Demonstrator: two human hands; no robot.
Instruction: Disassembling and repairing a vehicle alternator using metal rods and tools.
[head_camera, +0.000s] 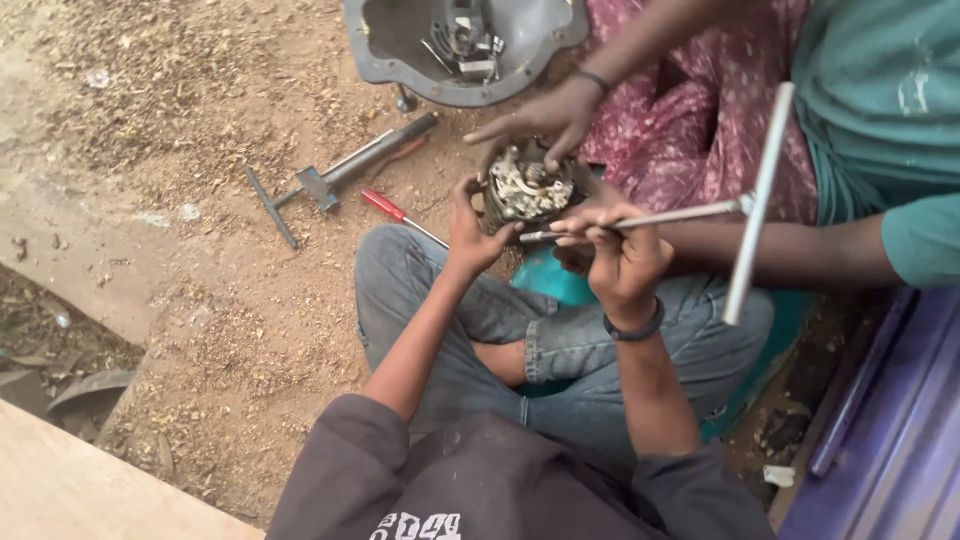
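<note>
**A:** Noted: left hand (470, 235) was cupped against the left rim of the round gear assembly (527, 188), fingers closed on its edge; right hand (615, 255) was pinched shut on the shaft of the T-handle wrench (700, 212), its tip at the assembly's near edge. The assembly sat just beyond the knees, above a teal container (555, 282).

**B:** Risks?

**A:** Judged three. The wrench tip could skid off the greasy part toward the left fingers. The co-worker's hand (548, 118) lay on the far rim (second forearm under the shaft), so a slip might catch it. Loose parts could drop into the sandy ground (200, 280) and be lost.

**B:** Surroundings?

**A:** Grey housing cover (400, 45) far centre; a grey bar tool (345, 170) and red-handled screwdriver (392, 208) lay left. The crossbar swung near the co-worker's teal sleeve (925, 240), crowding the turn.
</note>
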